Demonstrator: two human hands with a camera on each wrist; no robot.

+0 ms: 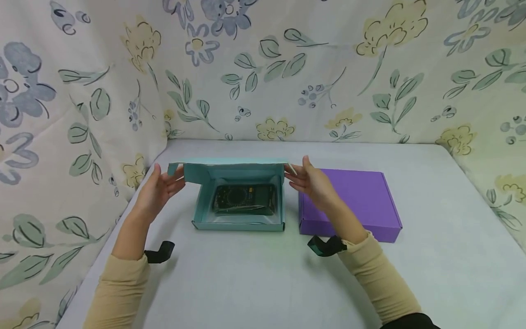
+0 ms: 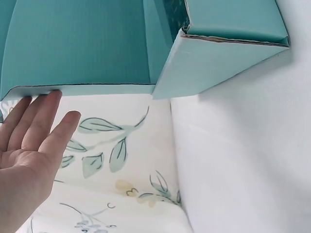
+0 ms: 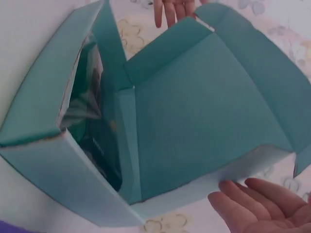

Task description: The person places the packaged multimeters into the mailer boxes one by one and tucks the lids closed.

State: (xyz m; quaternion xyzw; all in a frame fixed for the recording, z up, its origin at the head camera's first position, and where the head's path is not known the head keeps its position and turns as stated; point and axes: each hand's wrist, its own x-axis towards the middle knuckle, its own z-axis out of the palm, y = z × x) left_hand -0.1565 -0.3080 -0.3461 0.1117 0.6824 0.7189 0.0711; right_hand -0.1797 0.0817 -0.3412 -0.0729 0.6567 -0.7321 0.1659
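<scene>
A teal cardboard box (image 1: 238,226) stands on the table with its lid (image 3: 194,111) raised at the back. Inside lies a dark multimeter (image 1: 245,199) in a clear plastic bag, its dial facing up. At the lid's left side is my left hand (image 1: 158,189), fingers extended and fingertips against the side flap in the left wrist view. On the other side, my right hand (image 1: 315,185) holds its extended fingers at the lid's right flap. Its fingertips are close to that flap in the right wrist view; whether they touch I cannot tell.
A closed purple box (image 1: 365,196) lies just right of the teal box, partly behind my right forearm. Black wrist mounts stick out below both hands. A white cloth (image 1: 246,283) covers the table, and a floral curtain (image 1: 287,82) hangs behind and along the sides.
</scene>
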